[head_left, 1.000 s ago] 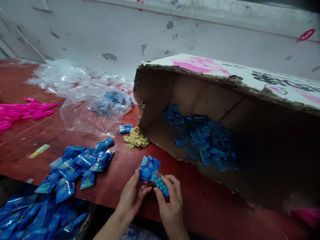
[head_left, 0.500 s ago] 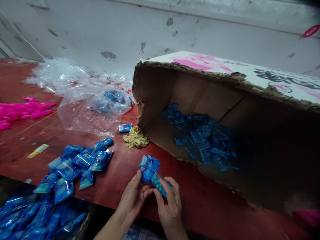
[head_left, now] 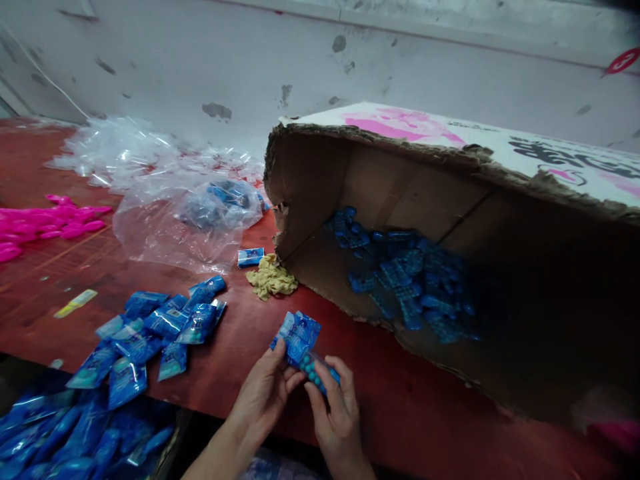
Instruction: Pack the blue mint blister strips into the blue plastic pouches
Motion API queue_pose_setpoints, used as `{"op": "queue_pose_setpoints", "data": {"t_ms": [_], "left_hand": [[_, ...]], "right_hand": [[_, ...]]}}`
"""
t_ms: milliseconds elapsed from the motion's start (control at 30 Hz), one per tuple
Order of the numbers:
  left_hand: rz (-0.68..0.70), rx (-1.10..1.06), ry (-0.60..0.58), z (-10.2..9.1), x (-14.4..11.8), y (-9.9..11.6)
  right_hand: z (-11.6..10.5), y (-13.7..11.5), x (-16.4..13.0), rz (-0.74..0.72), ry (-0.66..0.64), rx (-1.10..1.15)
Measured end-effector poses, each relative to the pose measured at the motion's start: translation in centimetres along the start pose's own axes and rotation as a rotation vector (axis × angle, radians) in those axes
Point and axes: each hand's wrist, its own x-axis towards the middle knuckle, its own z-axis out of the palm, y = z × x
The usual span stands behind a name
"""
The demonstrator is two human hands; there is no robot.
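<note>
1. The table (head_left: 410, 400), red and worn, ran across the whole view; its left and right ends were cut off by the frame.
2. The box (head_left: 380, 180), torn cardboard tipped on its side, lay open toward the person at right. Its far right end sank into shadow and out of the picture.
3. Blue pieces (head_left: 405, 273) were heaped deep inside the box; in the dark, their shape was hard to make out.
4. Clear bags (head_left: 150, 160) sprawled along the wall at left, one of them half hiding some blue items.
5. Blue packets (head_left: 150, 333) lay piled on the table left of the hands, and more showed below the near edge, blurred and cut off.
6. Pink pieces (head_left: 45, 223) lay at the far left, partly out of frame.
7. The left hand (head_left: 263, 397) pinched the packet (head_left: 297, 337) by its lower edge, just above the table's near edge and in front of the box mouth.
8. The right hand (head_left: 335, 417) gripped a strip (head_left: 315, 370) of teal beads, its top end touching the packet's opening; whether it had gone inside could not be told.
9. A yellowish wad (head_left: 273, 280) sat against the box's torn corner, with one small packet just beside it.
</note>
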Motion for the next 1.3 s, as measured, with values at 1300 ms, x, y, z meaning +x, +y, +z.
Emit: {"op": "queue_pose_setpoints", "data": {"t_ms": [1300], "left_hand": [[-0.008, 0.041, -0.043, 0.1, 0.7, -1.3]], "right_hand": [[1.3, -0.7, -0.3, 0.181, 0.056, 0.186]]}}
